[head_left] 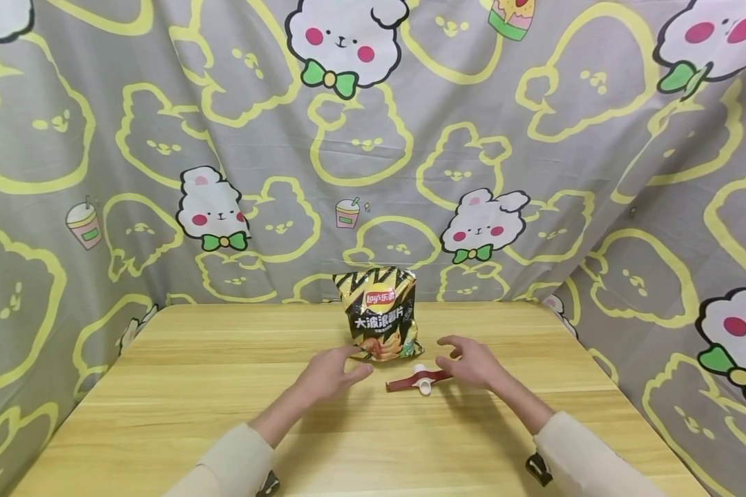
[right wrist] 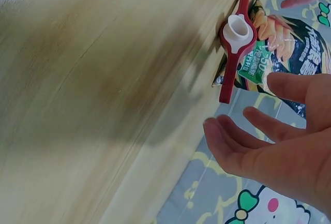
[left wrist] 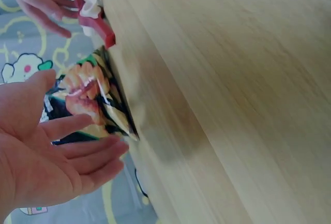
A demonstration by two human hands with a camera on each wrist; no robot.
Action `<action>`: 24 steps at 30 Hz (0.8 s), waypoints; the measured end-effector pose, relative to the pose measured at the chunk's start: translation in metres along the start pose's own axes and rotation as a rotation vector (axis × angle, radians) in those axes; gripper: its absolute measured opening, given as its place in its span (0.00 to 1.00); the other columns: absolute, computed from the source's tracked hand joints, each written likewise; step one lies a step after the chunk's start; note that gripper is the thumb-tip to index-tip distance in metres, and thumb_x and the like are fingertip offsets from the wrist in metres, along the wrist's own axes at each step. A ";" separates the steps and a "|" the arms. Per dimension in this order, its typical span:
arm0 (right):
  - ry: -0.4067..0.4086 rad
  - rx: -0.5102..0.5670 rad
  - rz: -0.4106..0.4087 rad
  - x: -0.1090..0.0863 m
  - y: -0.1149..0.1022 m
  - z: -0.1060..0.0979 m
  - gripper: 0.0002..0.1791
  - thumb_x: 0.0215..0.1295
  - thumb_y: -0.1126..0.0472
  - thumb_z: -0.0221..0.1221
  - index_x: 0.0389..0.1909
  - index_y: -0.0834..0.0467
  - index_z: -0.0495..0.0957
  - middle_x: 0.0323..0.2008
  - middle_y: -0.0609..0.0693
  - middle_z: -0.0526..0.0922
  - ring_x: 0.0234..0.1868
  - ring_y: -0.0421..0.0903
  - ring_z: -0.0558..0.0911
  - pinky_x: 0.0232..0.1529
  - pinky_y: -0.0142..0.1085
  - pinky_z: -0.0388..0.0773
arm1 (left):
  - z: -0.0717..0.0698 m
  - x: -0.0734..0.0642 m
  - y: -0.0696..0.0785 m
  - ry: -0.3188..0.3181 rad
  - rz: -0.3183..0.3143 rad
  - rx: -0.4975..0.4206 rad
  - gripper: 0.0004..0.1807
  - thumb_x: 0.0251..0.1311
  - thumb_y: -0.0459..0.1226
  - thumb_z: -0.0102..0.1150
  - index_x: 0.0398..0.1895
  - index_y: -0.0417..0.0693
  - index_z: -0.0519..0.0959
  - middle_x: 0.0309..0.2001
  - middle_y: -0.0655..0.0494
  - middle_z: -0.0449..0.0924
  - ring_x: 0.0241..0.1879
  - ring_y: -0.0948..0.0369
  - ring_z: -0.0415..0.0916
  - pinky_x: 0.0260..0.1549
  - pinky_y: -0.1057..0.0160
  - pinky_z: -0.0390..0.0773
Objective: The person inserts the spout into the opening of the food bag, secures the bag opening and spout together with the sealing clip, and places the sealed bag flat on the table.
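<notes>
A black and yellow bag of Lay's potato chips stands upright on the wooden table. In front of its base lies a dark red bag clip with a white round spout in its middle. My left hand hovers beside the bag's lower left corner, fingers loosely extended and holding nothing; its palm shows in the left wrist view. Beyond the clip's right end is my right hand, fingers relaxed and spread, also holding nothing. The right wrist view shows a gap between those fingers and the red clip.
The wooden table reaches back to a grey curtain printed with cartoon rabbits, which hangs behind it and on both sides. Dark straps show under the sleeves.
</notes>
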State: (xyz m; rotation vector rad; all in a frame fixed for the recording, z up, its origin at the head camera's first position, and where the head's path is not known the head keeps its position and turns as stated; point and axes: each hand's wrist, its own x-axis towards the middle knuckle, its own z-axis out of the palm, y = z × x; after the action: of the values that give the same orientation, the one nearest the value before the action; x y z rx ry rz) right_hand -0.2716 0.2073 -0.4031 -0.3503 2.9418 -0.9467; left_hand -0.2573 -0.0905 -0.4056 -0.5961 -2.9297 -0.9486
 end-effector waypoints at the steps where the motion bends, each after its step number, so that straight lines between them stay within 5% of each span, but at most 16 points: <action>1: -0.014 0.009 0.008 0.000 0.001 0.000 0.26 0.68 0.55 0.62 0.63 0.62 0.76 0.51 0.67 0.85 0.50 0.61 0.85 0.48 0.55 0.83 | 0.001 0.001 0.001 -0.005 0.013 -0.005 0.31 0.68 0.51 0.60 0.62 0.33 0.77 0.57 0.36 0.82 0.52 0.40 0.82 0.59 0.39 0.76; 11: -0.096 0.065 0.075 0.004 0.007 0.000 0.22 0.65 0.56 0.65 0.57 0.62 0.81 0.42 0.57 0.89 0.41 0.50 0.86 0.43 0.44 0.82 | 0.008 0.017 0.015 -0.065 0.087 -0.002 0.22 0.65 0.45 0.63 0.52 0.36 0.84 0.51 0.40 0.86 0.50 0.44 0.83 0.50 0.46 0.82; 19: -0.113 0.060 0.088 0.005 0.008 0.000 0.16 0.60 0.60 0.67 0.47 0.62 0.86 0.41 0.54 0.88 0.34 0.44 0.82 0.38 0.38 0.78 | 0.014 0.028 0.021 -0.138 0.016 -0.096 0.19 0.65 0.42 0.63 0.54 0.40 0.85 0.64 0.40 0.77 0.60 0.42 0.76 0.53 0.46 0.78; 24: -0.131 0.093 0.102 0.004 0.009 0.000 0.08 0.56 0.66 0.66 0.37 0.61 0.88 0.30 0.52 0.88 0.29 0.45 0.80 0.32 0.36 0.75 | 0.018 0.032 0.026 -0.162 -0.009 -0.129 0.17 0.65 0.42 0.63 0.53 0.43 0.86 0.62 0.43 0.76 0.62 0.41 0.74 0.57 0.44 0.76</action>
State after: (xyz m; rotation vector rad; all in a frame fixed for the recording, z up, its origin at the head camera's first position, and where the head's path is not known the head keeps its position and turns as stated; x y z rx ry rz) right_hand -0.2774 0.2134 -0.4075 -0.2466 2.7583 -1.0018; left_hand -0.2757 -0.0495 -0.4019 -0.6973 -3.0304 -1.1497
